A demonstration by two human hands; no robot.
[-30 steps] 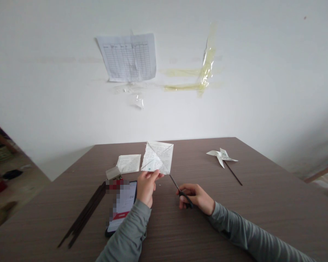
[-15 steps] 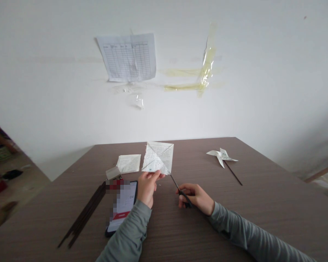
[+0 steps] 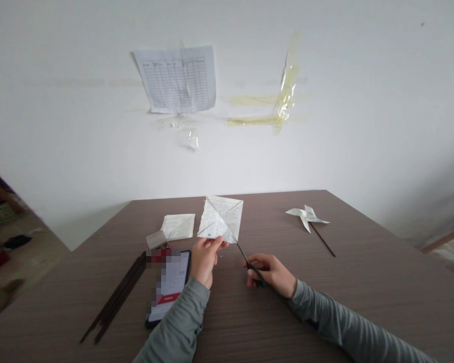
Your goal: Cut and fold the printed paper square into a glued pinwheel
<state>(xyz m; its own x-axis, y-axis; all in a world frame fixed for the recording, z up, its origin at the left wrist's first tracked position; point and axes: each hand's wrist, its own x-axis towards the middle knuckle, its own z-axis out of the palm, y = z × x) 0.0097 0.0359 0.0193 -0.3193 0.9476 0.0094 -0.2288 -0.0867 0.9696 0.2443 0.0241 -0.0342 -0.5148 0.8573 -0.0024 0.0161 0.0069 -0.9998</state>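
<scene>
Pinched between the thumb and fingers of my left hand [image 3: 206, 257] is a square sheet of printed paper [image 3: 219, 217], creased along its diagonals and held up off the table. My right hand [image 3: 270, 275] is closed around the dark handles of a pair of scissors [image 3: 254, 269]. The scissor blades reach up and left to the paper's lower right corner, in line with a diagonal crease. How far the blades have gone into the sheet I cannot tell.
On the brown table [image 3: 242, 322], a phone [image 3: 172, 287] lies beside my left forearm, with a bundle of dark sticks [image 3: 117, 295] to its left. Behind are a small clear packet [image 3: 157, 239] and more paper squares [image 3: 178, 226]. A paper pinwheel [image 3: 306, 217] on a stick lies at right.
The paper has tilted and shifted slightly to the right at its upper edge. Both hands stay almost where they were, and the scissors remain at the same corner.
</scene>
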